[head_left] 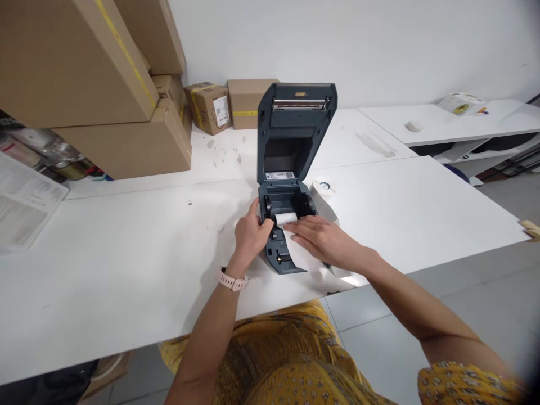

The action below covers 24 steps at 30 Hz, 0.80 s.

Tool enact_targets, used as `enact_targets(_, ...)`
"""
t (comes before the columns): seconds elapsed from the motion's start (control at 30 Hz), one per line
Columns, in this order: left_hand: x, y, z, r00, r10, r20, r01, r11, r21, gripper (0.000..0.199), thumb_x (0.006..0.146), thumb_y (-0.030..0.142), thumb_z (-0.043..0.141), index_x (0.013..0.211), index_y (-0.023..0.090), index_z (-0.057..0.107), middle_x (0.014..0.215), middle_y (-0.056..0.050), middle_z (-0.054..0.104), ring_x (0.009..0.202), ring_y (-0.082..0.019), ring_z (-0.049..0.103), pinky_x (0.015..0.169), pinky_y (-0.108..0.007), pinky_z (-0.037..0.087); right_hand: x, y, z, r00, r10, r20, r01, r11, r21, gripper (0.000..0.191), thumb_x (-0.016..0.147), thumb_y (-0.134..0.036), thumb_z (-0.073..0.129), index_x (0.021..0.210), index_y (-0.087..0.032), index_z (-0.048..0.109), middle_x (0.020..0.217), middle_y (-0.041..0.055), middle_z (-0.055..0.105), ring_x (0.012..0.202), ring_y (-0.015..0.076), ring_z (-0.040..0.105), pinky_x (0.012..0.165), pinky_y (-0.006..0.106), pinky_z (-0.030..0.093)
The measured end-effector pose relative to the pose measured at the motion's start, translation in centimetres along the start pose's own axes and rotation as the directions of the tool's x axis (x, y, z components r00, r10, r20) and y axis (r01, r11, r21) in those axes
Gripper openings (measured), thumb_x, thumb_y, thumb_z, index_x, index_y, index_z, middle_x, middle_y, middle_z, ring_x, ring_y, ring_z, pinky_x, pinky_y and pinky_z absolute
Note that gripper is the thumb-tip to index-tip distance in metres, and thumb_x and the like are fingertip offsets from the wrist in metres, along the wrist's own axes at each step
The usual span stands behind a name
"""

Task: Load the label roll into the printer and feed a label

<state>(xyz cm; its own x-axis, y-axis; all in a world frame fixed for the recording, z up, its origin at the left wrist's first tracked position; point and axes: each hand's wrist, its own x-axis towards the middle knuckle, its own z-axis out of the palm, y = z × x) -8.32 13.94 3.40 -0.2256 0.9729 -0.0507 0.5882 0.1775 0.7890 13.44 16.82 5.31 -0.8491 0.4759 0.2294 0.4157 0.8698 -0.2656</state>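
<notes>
A dark grey label printer (pixel 270 256) stands on the white table with its lid (pixel 264 129) raised. Inside it sits a small roll of white label paper (pixel 286 218), from which a strip of label paper (pixel 298 256) runs out over the printer's front right. My left hand (pixel 252 232) is closed on the printer's left side, its thumb over the rim. My right hand (pixel 318 239) reaches in from the right, its fingers together on the paper by the roll. The thumb of that hand is hidden.
Cardboard boxes (pixel 126 140) are stacked at the left, with smaller boxes (pixel 208 107) along the wall. Behind the printer's right side lies another white roll (pixel 324 187). A white box (pixel 462 104) sits on the right-hand shelf. The table's front edge runs close to my body.
</notes>
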Motion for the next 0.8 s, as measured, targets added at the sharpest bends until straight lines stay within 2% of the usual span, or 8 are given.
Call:
enact_targets(0.1, -0.2, 0.1, 0.0, 1.0, -0.02, 0.005, 0.02, 0.999, -0.03, 0.075, 0.084, 0.027, 0.051, 0.159, 0.017, 0.047, 0.063, 0.002, 0.061, 0.066, -0.023, 0.062, 0.072, -0.035, 0.048, -1.8, -1.8, 0.6, 0.995, 0.016, -0.1, -0.019, 0.999, -0.031, 0.039, 0.109, -0.024, 0.047, 0.141, -0.013, 0.065, 0.141, 0.0159, 0.071, 0.13, 0.0299, 0.069, 0.107, 0.054, 0.061)
enact_targets(0.23, -0.3, 0.1, 0.2, 0.999, -0.05, -0.006, 0.05, 0.997, -0.053, 0.074, 0.084, 0.029, 0.054, 0.156, 0.02, 0.05, 0.072, 0.0, 0.066, 0.074, -0.025, 0.065, 0.078, -0.039, 0.051, -3.0, -3.3, 0.9, 0.992, -0.01, -0.127, 0.007, 1.0, -0.029, 0.039, 0.108, -0.02, 0.049, 0.143, -0.016, 0.065, 0.15, 0.0114, 0.066, 0.145, 0.0271, 0.059, 0.115, 0.05, 0.059)
enact_targets(0.3, -0.2, 0.0, 0.4, 0.998, -0.056, -0.023, 0.054, 0.997, -0.055, 0.071, 0.083, 0.031, 0.056, 0.154, 0.021, 0.053, 0.086, -0.004, 0.071, 0.084, -0.027, 0.068, 0.085, -0.043, 0.053, -3.3, -3.9, 1.0, 0.991, -0.021, -0.135, 0.016, 0.999, -0.035, 0.04, 0.108, -0.017, 0.048, 0.144, -0.013, 0.063, 0.15, 0.0134, 0.065, 0.146, 0.0274, 0.058, 0.116, 0.05, 0.058)
enact_targets(0.37, -0.1, -0.4, 0.7, 0.998, -0.039, -0.043, 0.035, 0.995, -0.089, 0.07, 0.083, 0.032, 0.058, 0.153, 0.022, 0.054, 0.109, -0.009, 0.073, 0.102, -0.031, 0.068, 0.095, -0.047, 0.053, -3.6, -4.4, 1.3, 0.987, -0.024, -0.159, 0.017, 0.999, -0.044, 0.04, 0.107, -0.016, 0.048, 0.145, -0.011, 0.062, 0.15, 0.0147, 0.065, 0.146, 0.0271, 0.058, 0.117, 0.049, 0.058)
enact_targets(0.43, 0.2, -0.8, 1.0, 0.999, -0.001, -0.043, -0.007, 0.984, -0.18, 0.071, 0.083, 0.032, 0.061, 0.153, 0.023, 0.053, 0.134, -0.012, 0.068, 0.121, -0.033, 0.064, 0.105, -0.049, 0.051, -3.8, -4.8, 1.6, 0.983, -0.02, -0.184, 0.012, 0.999, -0.048, 0.041, 0.107, -0.015, 0.048, 0.146, -0.012, 0.061, 0.151, 0.014, 0.063, 0.147, 0.026, 0.056, 0.118, 0.048, 0.057)
enact_targets(0.5, 0.3, -1.2, 1.3, 0.999, 0.046, -0.017, -0.049, 0.952, -0.301, 0.07, 0.084, 0.031, 0.062, 0.153, 0.026, 0.051, 0.148, -0.011, 0.062, 0.134, -0.032, 0.059, 0.114, -0.049, 0.047, -4.0, -5.0, 2.0, 0.979, -0.014, -0.203, 0.005, 0.999, -0.046, 0.041, 0.107, -0.015, 0.049, 0.147, -0.012, 0.06, 0.152, 0.0139, 0.063, 0.148, 0.0254, 0.055, 0.118, 0.048, 0.056)
enact_targets(0.63, 0.4, -1.5, 1.5, 0.996, 0.081, 0.046, -0.053, 0.895, -0.443, 0.07, 0.089, 0.035, 0.064, 0.156, 0.03, 0.045, 0.16, -0.006, 0.054, 0.146, -0.029, 0.052, 0.122, -0.048, 0.041, -4.1, -5.2, 2.2, 0.979, 0.013, -0.203, -0.018, 1.0, -0.023, 0.041, 0.107, -0.016, 0.05, 0.147, -0.015, 0.061, 0.152, 0.0119, 0.063, 0.147, 0.0251, 0.056, 0.118, 0.048, 0.057)
enact_targets(0.8, 0.2, -1.1, 1.4, 0.995, 0.075, 0.072, -0.029, 0.864, -0.503, 0.073, 0.091, 0.038, 0.066, 0.158, 0.025, 0.042, 0.165, -0.009, 0.049, 0.15, -0.029, 0.048, 0.126, -0.047, 0.038, -4.1, -5.1, 2.1, 0.979, 0.046, -0.197, -0.041, 0.999, 0.03, 0.044, 0.106, -0.018, 0.051, 0.149, -0.02, 0.059, 0.153, 0.0102, 0.062, 0.146, 0.0263, 0.057, 0.116, 0.051, 0.058)
